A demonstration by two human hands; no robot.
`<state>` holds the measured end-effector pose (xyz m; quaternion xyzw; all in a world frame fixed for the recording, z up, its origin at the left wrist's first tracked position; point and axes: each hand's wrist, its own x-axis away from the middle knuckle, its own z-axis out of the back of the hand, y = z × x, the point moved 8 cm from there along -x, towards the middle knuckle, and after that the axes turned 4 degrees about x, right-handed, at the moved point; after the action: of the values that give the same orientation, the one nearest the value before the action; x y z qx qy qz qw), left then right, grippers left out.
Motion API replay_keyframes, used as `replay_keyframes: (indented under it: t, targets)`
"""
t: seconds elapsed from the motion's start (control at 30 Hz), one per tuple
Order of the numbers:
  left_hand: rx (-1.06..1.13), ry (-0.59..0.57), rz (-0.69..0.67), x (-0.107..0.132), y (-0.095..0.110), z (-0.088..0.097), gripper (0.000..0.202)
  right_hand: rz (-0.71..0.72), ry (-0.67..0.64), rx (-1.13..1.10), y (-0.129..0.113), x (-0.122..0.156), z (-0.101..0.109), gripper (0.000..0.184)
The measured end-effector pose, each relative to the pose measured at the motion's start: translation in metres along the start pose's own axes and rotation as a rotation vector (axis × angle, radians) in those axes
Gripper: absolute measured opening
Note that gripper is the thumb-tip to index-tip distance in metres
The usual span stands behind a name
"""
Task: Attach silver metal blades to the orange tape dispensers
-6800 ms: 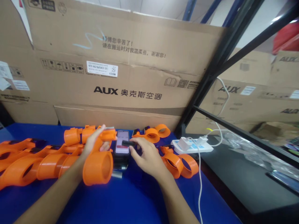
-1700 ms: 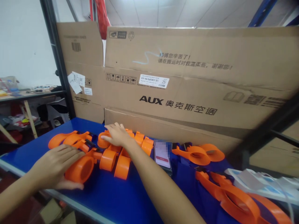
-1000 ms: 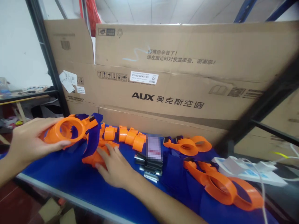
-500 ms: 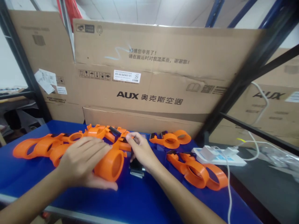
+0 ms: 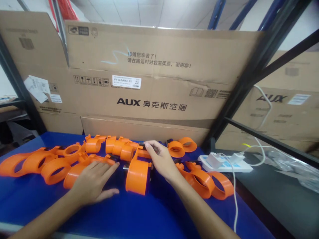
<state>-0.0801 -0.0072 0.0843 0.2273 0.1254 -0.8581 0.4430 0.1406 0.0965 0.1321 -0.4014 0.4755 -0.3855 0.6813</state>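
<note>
Near the middle of the blue table, an orange tape dispenser [image 5: 136, 177] with a dark part at its top end is pinched at that end by my right hand [image 5: 160, 161]. Thin metallic pieces show partly behind this dispenser. My left hand [image 5: 91, 182], thumb spread from the fingers, lies beside and partly over another orange tape dispenser [image 5: 71, 176]. Whether it presses on that one I cannot tell. Several more dispensers [image 5: 56, 170] form a row at the left, and others [image 5: 124, 150] stand behind the two hands.
To the right lie more orange dispensers [image 5: 199, 182], with two [image 5: 187, 144] farther back. A white power strip [image 5: 225, 163] with plugs and a cable [image 5: 234, 196] sits at the right. Cardboard [image 5: 152, 93] walls the back, and a black frame post [image 5: 239, 86] rises at the right.
My left hand has let go of the orange dispenser it was around and moved slightly down. The dispenser in my right hand is now turned more upright. The view has shifted a little right.
</note>
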Motion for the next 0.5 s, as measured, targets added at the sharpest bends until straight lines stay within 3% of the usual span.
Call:
replay_keyframes:
  t: [0.13,0.2,0.27,0.37,0.5]
  targets:
    - [0.037,0.025,0.015,-0.008,0.002,0.008,0.085,0.049,-0.033,0.001,-0.001,0.006,-0.004,0.032]
    - [0.194,0.089,0.042,-0.02,0.01,0.014,0.08,0.089,0.005,-0.022,-0.004,0.009,-0.002,0.031]
    - [0.481,0.154,0.151,-0.039,0.018,0.012,0.067,0.117,0.044,-0.06,-0.005,0.012,0.0,0.03]
    - [0.964,0.241,0.472,-0.072,0.025,-0.013,0.058,0.144,0.087,-0.119,-0.005,0.014,0.003,0.029]
    - [1.54,0.263,0.614,-0.114,0.044,-0.047,0.043,0.143,0.139,-0.159,0.0,0.017,0.013,0.036]
